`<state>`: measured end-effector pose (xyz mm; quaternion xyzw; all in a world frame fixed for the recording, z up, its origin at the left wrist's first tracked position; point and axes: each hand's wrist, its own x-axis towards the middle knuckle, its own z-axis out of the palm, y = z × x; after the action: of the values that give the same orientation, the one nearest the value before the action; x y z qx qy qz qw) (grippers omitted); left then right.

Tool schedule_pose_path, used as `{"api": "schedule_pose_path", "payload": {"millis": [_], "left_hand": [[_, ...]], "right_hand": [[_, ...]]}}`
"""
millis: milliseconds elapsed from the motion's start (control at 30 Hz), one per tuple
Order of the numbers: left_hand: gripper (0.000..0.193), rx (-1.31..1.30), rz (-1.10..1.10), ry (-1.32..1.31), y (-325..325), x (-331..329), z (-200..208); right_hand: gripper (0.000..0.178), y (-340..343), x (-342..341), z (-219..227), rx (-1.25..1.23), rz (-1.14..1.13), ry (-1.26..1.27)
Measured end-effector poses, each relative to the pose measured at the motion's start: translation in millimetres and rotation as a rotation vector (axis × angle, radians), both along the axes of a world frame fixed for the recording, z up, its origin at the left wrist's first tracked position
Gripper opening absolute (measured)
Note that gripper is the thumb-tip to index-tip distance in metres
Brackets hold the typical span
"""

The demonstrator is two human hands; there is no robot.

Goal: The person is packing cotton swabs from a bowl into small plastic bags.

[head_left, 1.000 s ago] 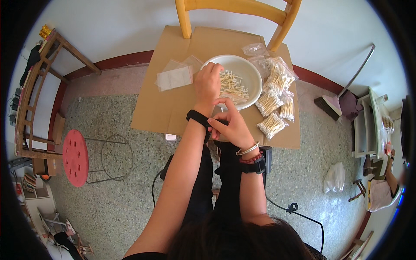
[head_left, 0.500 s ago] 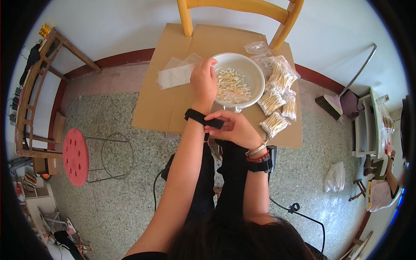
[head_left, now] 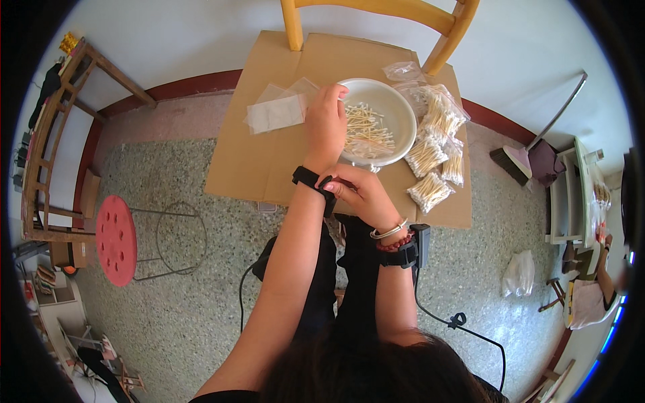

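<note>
My left hand (head_left: 326, 126) is raised by the left rim of a white bowl (head_left: 405, 111), fingers curled in, and nothing shows in them. A black wrist strap (head_left: 306, 176) goes around that wrist. The fingers of my right hand (head_left: 366, 195) are closed on the strap's loose end, pressing it against the wrist. Loose cotton swabs (head_left: 369, 127) lie in the bowl, with a clear bag among them. To the right are several clear bags of cotton swabs (head_left: 430, 191). Flat clear plastic bags (head_left: 275, 114) lie left of my left hand.
Brown cardboard (head_left: 235, 161) covers the seat of a wooden chair (head_left: 376, 10). A red stool (head_left: 115, 240) lies tipped on the floor at left. A broom (head_left: 514, 161) leans at right. A black cable (head_left: 484, 334) trails below, and another person's arm (head_left: 605, 269) shows far right.
The strap's end, held out from the wrist before, is now folded down against it by my right hand. Both hands have shifted slightly right.
</note>
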<state>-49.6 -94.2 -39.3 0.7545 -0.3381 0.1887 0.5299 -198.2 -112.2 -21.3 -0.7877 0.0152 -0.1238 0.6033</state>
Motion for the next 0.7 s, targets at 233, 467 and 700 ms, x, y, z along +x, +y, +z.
{"api": "schedule_pose_path", "payload": {"millis": [233, 467, 700], "left_hand": [[0.021, 0.058, 0.025, -0.064, 0.1, -1.1, 0.6], [0.022, 0.088, 0.043, -0.145, -6.0, -6.7, 0.0], [0.025, 0.157, 0.027, -0.141, -9.9, -8.0, -0.4]], "right_hand": [[0.020, 5.7, 3.7, 8.8, -0.006, -0.030, -0.007], [0.029, 14.0, 5.7, 16.5, -0.062, -0.214, -0.024], [0.027, 26.7, 14.1, 11.1, -0.114, -0.406, -0.045]]}}
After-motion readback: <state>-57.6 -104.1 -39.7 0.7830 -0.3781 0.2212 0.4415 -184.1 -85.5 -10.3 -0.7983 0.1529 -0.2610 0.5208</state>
